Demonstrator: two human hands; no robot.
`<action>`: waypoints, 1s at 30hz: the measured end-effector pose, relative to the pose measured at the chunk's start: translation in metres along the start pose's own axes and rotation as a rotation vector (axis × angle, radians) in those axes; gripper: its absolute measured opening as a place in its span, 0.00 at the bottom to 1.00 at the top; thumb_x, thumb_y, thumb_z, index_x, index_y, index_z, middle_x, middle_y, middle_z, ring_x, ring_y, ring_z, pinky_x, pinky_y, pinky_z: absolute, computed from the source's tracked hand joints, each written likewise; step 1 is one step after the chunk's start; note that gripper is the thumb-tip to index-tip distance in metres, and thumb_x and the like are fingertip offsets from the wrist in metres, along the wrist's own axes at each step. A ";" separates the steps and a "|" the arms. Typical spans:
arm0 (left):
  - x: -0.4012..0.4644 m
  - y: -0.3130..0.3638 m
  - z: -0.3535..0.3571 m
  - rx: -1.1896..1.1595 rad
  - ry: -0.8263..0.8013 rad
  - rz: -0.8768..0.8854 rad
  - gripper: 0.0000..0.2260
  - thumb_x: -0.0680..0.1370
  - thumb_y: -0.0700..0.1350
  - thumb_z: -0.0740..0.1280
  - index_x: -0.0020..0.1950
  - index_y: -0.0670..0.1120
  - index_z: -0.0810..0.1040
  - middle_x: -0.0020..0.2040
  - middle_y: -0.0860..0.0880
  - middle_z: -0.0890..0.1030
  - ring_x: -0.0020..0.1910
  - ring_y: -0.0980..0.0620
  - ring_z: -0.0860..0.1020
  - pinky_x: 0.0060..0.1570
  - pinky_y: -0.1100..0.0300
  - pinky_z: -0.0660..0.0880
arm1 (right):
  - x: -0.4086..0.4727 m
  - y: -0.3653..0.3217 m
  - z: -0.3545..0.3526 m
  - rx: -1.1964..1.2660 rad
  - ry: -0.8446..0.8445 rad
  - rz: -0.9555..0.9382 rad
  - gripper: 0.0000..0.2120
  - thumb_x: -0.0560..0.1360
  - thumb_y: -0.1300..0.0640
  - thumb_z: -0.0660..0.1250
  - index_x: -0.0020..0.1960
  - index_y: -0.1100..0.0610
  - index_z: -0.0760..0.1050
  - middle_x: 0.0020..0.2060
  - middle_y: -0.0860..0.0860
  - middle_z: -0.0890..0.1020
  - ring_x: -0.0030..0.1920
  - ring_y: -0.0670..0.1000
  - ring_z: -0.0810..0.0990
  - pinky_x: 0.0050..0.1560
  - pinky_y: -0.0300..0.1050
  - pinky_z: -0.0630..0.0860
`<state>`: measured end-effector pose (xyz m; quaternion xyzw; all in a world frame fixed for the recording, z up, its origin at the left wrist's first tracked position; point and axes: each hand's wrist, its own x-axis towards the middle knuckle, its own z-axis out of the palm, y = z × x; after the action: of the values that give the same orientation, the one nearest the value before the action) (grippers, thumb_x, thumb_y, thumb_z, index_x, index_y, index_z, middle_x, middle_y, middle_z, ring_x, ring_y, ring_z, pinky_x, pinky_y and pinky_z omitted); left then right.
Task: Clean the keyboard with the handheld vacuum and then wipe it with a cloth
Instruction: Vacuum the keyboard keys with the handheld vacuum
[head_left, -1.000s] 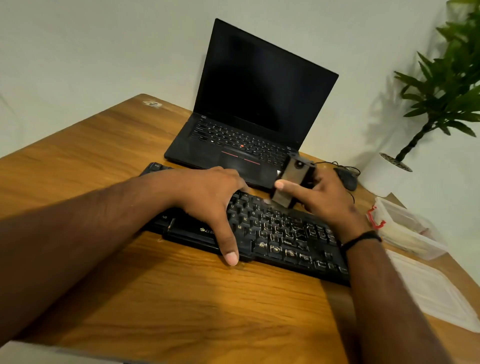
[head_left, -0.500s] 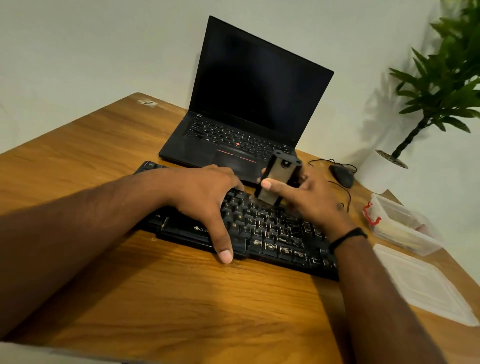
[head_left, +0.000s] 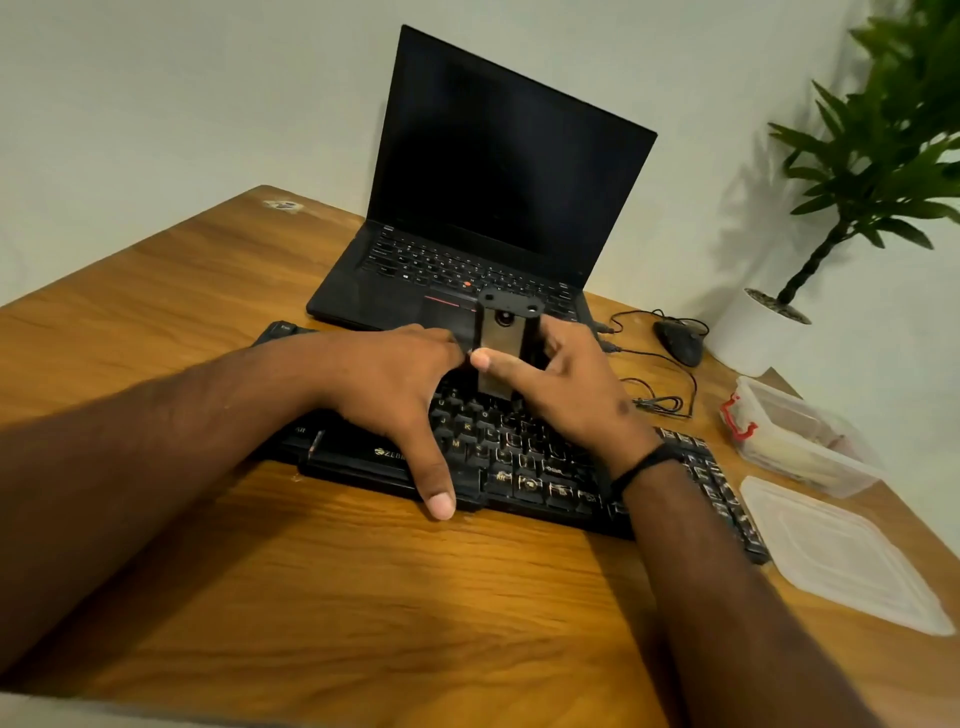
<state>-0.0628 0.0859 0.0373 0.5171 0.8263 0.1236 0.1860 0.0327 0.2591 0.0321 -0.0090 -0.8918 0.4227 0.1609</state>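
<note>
Black plastic keys of the keyboard (head_left: 524, 457) are lying under both hands, the board sitting flat on the wooden worktop (head_left: 363, 597). The right hand (head_left: 571, 389) is gripping the handheld vacuum (head_left: 501, 345), thumb across its near face and fingers curled behind it, holding it upright with its lower end touching the keys in the upper rows. The left hand (head_left: 395, 384) is resting on the keyboard just beside the vacuum, fingers spread and relaxed over the keys, its thumb reaching down over the board's near edge. Beyond both hands a laptop (head_left: 493, 208) is standing open with a dark screen. Out past the right hand a mouse (head_left: 680, 340) with its cable, a potted plant (head_left: 857, 182), a clear plastic container (head_left: 795, 447) and its lid (head_left: 841, 556) are sitting on the worktop.
</note>
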 end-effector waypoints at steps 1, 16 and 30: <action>0.001 -0.001 0.000 0.002 -0.002 -0.008 0.60 0.53 0.68 0.81 0.79 0.53 0.58 0.68 0.59 0.64 0.68 0.57 0.63 0.68 0.56 0.67 | -0.001 0.001 -0.006 0.025 0.000 0.023 0.11 0.75 0.55 0.73 0.56 0.52 0.77 0.47 0.46 0.84 0.45 0.41 0.84 0.40 0.35 0.80; 0.001 0.000 0.000 -0.044 0.018 0.038 0.55 0.57 0.62 0.83 0.78 0.51 0.61 0.72 0.56 0.67 0.70 0.56 0.66 0.64 0.64 0.67 | 0.003 -0.002 0.008 -0.008 0.125 -0.066 0.08 0.74 0.53 0.74 0.50 0.52 0.78 0.43 0.48 0.84 0.42 0.42 0.84 0.37 0.34 0.78; 0.001 0.003 0.001 -0.041 0.013 0.012 0.56 0.54 0.64 0.82 0.77 0.52 0.63 0.69 0.57 0.67 0.68 0.56 0.66 0.66 0.61 0.68 | -0.004 -0.003 -0.011 -0.033 0.037 -0.078 0.08 0.74 0.53 0.74 0.46 0.52 0.76 0.39 0.47 0.82 0.39 0.44 0.84 0.38 0.41 0.80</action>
<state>-0.0601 0.0882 0.0375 0.5175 0.8215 0.1451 0.1903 0.0399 0.2647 0.0402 0.0152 -0.8953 0.4010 0.1936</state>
